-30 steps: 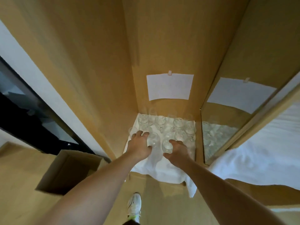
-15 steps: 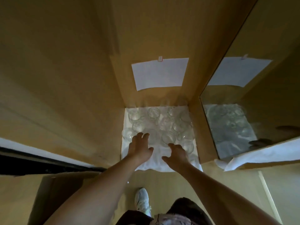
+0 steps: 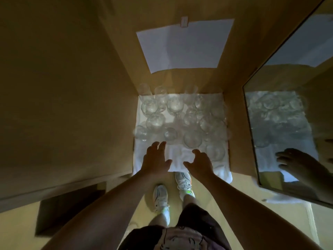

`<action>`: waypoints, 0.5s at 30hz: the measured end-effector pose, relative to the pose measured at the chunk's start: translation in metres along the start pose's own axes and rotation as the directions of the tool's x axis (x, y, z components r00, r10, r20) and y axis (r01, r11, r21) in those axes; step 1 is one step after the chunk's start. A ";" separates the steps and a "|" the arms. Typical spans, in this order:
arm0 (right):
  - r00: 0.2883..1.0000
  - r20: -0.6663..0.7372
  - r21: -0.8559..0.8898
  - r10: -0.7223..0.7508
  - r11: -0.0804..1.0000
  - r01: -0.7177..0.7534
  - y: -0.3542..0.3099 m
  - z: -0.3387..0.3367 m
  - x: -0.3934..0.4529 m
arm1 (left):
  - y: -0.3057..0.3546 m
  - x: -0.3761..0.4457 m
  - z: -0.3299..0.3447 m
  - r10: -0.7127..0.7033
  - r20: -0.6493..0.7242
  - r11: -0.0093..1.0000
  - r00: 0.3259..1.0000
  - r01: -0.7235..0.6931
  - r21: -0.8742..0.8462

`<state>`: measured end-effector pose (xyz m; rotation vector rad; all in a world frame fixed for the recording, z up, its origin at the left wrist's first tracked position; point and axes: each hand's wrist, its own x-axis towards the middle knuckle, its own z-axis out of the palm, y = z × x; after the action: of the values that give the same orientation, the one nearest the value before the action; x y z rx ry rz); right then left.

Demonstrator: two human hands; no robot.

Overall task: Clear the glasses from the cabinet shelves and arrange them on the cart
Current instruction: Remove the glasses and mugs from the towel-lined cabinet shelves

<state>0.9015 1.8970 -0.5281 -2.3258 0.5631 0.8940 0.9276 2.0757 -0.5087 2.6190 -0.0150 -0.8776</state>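
Both hands had pulled back from the glasses (image 3: pixel 182 120) since a second before: the left hand (image 3: pixel 155 158) and the right hand (image 3: pixel 199 162) hovered with fingers spread and empty over the white cloth (image 3: pixel 177 156). Glasses stood just beyond the fingertips, so no glass seemed taken yet.

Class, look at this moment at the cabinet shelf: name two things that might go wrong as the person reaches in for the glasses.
1. The glasses stand tightly packed on the white cloth; lifting one may knock its neighbours over.
2. Both the left hand and the right hand hover open over the cloth's front part; dragging the cloth could topple the whole cluster.
3. The shelf is dim and the glass is clear, so rims are hard to judge.
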 end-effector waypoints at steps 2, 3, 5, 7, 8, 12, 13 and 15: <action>1.000 0.005 0.031 0.029 0.999 -0.029 0.004 0.001 0.019 | 0.001 0.012 0.006 -0.025 -0.007 0.999 1.000 0.025 -0.027; 0.999 0.004 0.047 0.047 0.998 -0.047 0.005 0.001 0.029 | 0.001 0.019 0.009 -0.036 -0.019 0.999 0.999 0.035 -0.041; 0.995 0.011 0.088 0.096 0.991 -0.097 0.008 0.005 0.045 | 0.002 0.034 0.015 -0.053 -0.045 0.996 0.998 0.050 -0.071; 0.988 0.016 0.139 0.153 0.978 -0.154 0.010 0.010 0.060 | 0.001 0.049 0.021 -0.069 -0.073 0.991 0.995 0.060 -0.117; 0.983 0.022 0.164 0.184 0.969 -0.186 0.012 0.014 0.066 | -0.001 0.056 0.024 -0.081 -0.083 0.987 0.993 0.068 -0.142; 0.960 0.063 0.234 0.274 0.931 -0.281 0.018 0.031 0.087 | -0.010 0.079 0.039 -0.137 -0.101 0.974 0.985 0.116 -0.193; 0.956 0.074 0.248 0.284 0.923 -0.293 0.019 0.035 0.091 | -0.012 0.083 0.043 -0.154 -0.100 0.972 0.983 0.132 -0.194; 0.946 0.092 0.313 0.311 0.893 -0.324 0.020 0.041 0.099 | -0.018 0.087 0.051 -0.184 -0.088 0.965 0.979 0.163 -0.204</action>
<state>0.9391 1.8912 -0.6306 -1.9437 1.0156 0.9108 0.9661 2.0630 -0.6030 2.5039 0.3184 -0.7522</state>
